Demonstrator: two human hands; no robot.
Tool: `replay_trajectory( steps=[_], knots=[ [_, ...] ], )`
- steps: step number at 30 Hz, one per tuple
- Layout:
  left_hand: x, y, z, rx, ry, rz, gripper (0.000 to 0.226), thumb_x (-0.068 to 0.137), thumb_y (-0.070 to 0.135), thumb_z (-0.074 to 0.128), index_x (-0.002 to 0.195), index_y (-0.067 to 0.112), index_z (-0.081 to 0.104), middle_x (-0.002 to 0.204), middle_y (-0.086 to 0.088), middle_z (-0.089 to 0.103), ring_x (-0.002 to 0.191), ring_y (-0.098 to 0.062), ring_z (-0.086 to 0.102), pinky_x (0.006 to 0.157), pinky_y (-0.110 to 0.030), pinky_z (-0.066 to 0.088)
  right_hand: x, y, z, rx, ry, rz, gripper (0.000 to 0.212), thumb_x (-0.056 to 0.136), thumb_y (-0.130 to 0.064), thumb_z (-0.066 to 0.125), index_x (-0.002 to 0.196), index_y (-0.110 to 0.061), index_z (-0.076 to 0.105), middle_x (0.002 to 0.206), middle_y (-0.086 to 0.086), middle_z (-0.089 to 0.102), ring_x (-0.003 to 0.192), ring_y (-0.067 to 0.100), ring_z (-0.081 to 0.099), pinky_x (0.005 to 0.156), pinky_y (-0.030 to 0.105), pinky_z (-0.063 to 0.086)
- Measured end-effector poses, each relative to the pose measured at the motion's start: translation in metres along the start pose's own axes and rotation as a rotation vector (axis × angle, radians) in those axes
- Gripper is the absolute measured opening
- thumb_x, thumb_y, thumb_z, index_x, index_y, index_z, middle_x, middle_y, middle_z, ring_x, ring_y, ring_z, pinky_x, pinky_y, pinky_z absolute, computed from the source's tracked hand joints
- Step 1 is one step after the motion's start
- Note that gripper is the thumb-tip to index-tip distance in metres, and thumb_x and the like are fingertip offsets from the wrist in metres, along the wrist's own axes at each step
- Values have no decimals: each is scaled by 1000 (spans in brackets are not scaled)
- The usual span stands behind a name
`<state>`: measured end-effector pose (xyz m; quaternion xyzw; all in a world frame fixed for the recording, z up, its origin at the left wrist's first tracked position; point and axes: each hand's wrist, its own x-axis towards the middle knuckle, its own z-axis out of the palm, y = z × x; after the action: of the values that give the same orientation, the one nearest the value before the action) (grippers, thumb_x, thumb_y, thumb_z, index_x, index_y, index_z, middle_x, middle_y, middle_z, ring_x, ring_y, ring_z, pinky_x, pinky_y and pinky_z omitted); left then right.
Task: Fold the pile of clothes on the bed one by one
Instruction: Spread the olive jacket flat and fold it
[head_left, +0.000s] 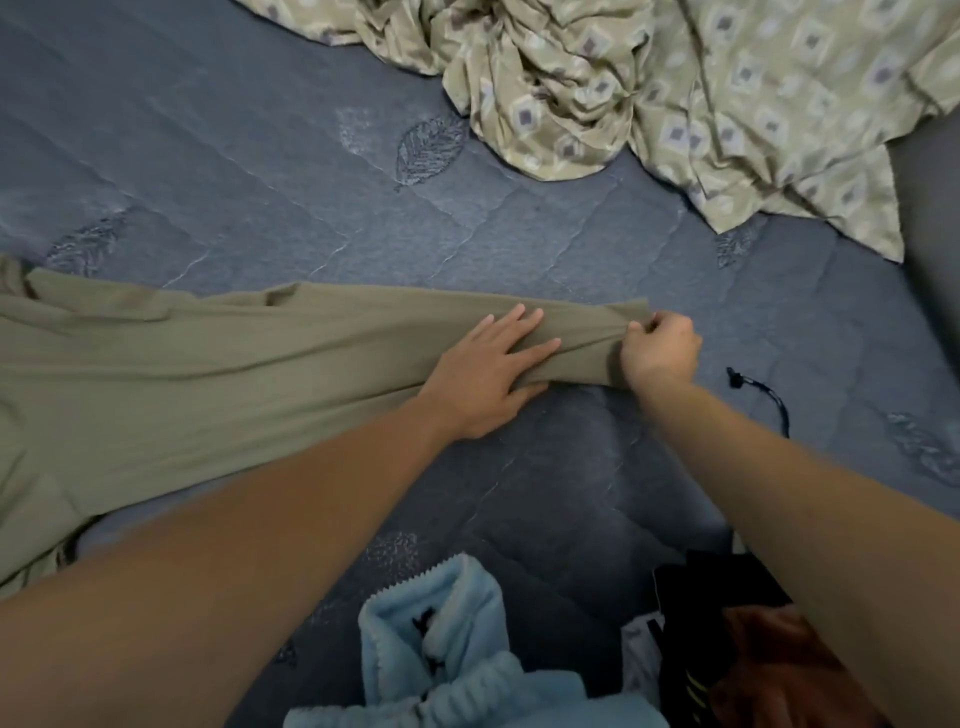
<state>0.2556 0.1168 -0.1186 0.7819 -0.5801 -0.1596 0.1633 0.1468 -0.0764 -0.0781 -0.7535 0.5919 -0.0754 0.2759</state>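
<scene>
An olive-green garment (208, 364) lies stretched across the blue bed (311, 182) from the left edge to the middle. My left hand (488, 374) presses flat on its narrow right part, fingers straight and spread. My right hand (657, 348) pinches the garment's right end with curled fingers. A light blue fleece garment (447, 649) lies at the bottom centre. Dark black and rust-red clothes (727, 649) lie bunched at the bottom right, partly hidden by my right forearm.
A crumpled beige patterned sheet (675, 93) covers the far right of the bed. A black cord (763, 395) lies on the cover just right of my right hand. Bare quilted cover shows at the upper left and between my forearms.
</scene>
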Motion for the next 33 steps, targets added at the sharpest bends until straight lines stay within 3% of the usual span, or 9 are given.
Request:
replay_trajectory(
  steps=[1,5,8,10,13,17,22,28,33],
  knots=[
    [-3,1,0,29,-25,9,72,99,67,21,162,33,31,173,-1,14,161,-20,6,131,-43,6,-6,0,0,-64,28,-60,7,96,-11,63,94,-6,59,107,19,61,113,41,57,92,45,45],
    [-31,-11,-8,84,-14,-4,75,101,72,15,164,34,22,174,2,8,161,-16,-2,130,-43,2,-43,-16,19,-263,172,-572,32,87,-12,65,116,-14,54,121,12,52,113,34,50,88,49,46],
    [-54,-35,-14,162,47,-73,66,105,60,21,163,28,30,173,-2,15,161,-20,5,130,-44,6,-77,-39,56,-195,-88,-902,27,96,-17,54,122,-12,56,124,9,54,111,28,53,94,46,48],
    [-68,-55,-15,213,76,-129,62,106,54,24,162,28,32,173,-3,17,161,-22,8,130,-46,9,-90,-36,82,-268,-227,-986,44,102,-28,41,141,-11,52,146,9,51,135,28,47,111,47,42],
    [-83,-79,-23,248,63,-174,62,107,53,24,165,31,20,174,-4,11,161,-21,5,129,-46,10,-83,-23,101,-454,-207,-1044,61,108,-43,26,163,-17,27,171,3,24,158,21,18,128,46,18],
    [-108,-99,-35,236,55,-220,63,108,52,26,166,28,16,174,-4,8,161,-21,3,130,-44,7,-79,-19,104,-522,-182,-1019,67,106,-50,19,166,-18,15,174,1,12,160,19,7,129,47,11],
    [-176,-151,-75,121,117,-232,57,108,41,37,161,22,33,169,-4,28,157,-24,23,128,-44,17,-122,-64,107,-473,-215,-1080,65,101,-37,31,160,-9,32,168,11,28,155,32,25,126,52,20],
    [-263,-234,-155,143,106,-303,44,102,40,51,142,21,49,136,-3,52,125,-26,51,98,-45,45,-225,-191,177,-184,-415,-1195,36,101,-27,51,133,-12,55,124,9,55,111,31,51,94,51,47],
    [-324,-310,-220,285,-18,-426,62,88,59,52,135,20,55,127,-10,56,121,-33,53,98,-47,40,-290,-265,236,-159,-603,-1129,53,96,-34,67,143,-19,51,138,4,55,126,27,46,106,45,40]
  ],
)
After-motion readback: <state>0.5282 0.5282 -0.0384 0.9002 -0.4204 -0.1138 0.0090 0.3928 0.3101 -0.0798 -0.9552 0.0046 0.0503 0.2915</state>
